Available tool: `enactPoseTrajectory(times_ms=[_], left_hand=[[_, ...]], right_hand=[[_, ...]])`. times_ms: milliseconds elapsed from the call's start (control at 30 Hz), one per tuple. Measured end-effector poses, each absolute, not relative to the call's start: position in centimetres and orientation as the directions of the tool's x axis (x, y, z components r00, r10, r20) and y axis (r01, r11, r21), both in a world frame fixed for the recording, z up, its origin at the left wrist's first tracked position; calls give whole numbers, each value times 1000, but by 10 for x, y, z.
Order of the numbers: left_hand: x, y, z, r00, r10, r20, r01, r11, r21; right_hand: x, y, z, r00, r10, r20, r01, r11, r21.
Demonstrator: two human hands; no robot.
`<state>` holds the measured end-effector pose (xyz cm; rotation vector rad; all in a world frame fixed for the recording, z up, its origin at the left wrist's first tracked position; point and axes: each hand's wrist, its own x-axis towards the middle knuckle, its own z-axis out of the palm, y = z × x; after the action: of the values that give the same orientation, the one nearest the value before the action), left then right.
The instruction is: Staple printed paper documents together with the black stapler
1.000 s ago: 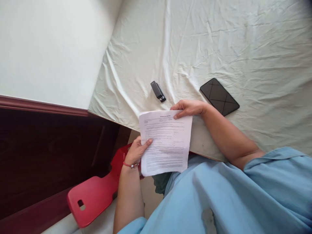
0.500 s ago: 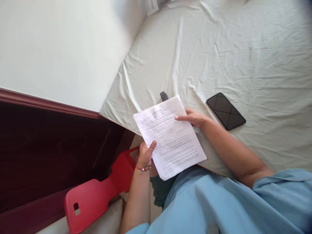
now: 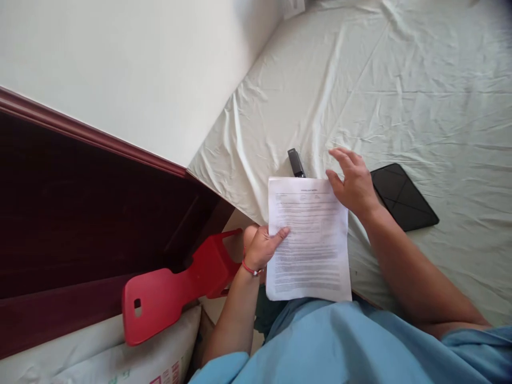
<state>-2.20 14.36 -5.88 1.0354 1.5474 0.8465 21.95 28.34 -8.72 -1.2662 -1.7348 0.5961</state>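
Note:
A stack of printed paper sheets [image 3: 308, 245] lies in front of my body, its text facing up. My left hand [image 3: 264, 244] grips the left edge, thumb on top and the other fingers underneath, out of sight. Over the upper right corner is my right hand [image 3: 352, 184], its fingers apart and holding nothing. Just beyond the top edge of the sheets, a small black stapler-like object [image 3: 296, 162] rests on the cloth. A black smartphone [image 3: 405, 197] lies to the right of my right hand, partly behind the wrist.
A pale wrinkled sheet [image 3: 400, 117] covers the surface ahead and to the right. On the left are a white wall [image 3: 120, 69] and a dark wooden panel [image 3: 88, 202]. A red plastic chair [image 3: 156, 304] stands low left, beside a white printed sack [image 3: 152, 357].
My right hand has let go of the papers and lifted off their right edge. The stack has turned more upright in view. My left hand keeps its hold.

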Motion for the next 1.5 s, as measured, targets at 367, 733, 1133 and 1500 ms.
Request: enactPoseTrajectory(times_ms=[367,733,1133,1500], left_hand=[[-15,136,-51,115,941,-318,270,279,922],[1,133,-46,21,918,-395,162,387,908],[13,133,-40,-40,956,-289,251,290,923],[5,150,-66,58,882,-468,11,468,883]], right_hand=[[203,251,-41,-500,830,248,540,522,-660],[199,247,-36,-509,802,314,491,570,-659],[202,245,-34,-394,871,294,334,433,-837],[197,265,-47,-440,898,-23,591,270,-760]])
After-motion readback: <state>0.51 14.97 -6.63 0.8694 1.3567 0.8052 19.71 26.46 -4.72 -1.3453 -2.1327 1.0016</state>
